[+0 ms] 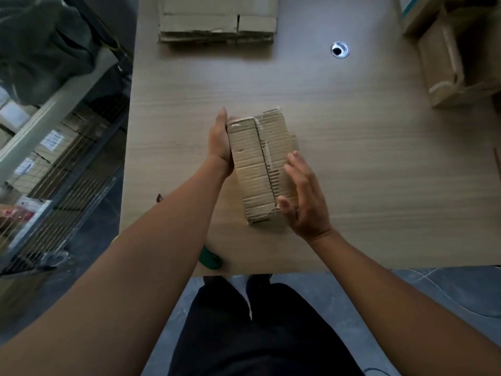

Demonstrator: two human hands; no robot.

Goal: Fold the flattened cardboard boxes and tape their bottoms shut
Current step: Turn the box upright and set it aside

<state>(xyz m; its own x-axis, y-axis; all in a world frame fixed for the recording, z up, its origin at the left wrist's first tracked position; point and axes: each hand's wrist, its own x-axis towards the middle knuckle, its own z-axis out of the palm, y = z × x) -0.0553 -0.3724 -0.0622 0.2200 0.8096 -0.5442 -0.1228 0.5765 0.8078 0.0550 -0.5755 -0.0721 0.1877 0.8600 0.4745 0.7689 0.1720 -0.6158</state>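
Forearms fill the bottom of the shot, with black trousers (260, 335) below. Left hand (221, 143) is flat against the left side of the box (253, 169), fingers straight, not gripping. Right hand (303, 196) is loose and spread, resting on the right side, thumb at the near corner. The box sits mid-desk (379, 158), flap seam up, with some clear tape along it, hard to make out. Some green thing (210, 259) peeks out from behind the left forearm, can't tell what. The stack of flattened cardboard (217, 20) is cut off at the top edge, and the folded boxes (447, 63) far right are blurry. Cable hole (340, 49) is between them. Wire rack (67, 158) is on the left.
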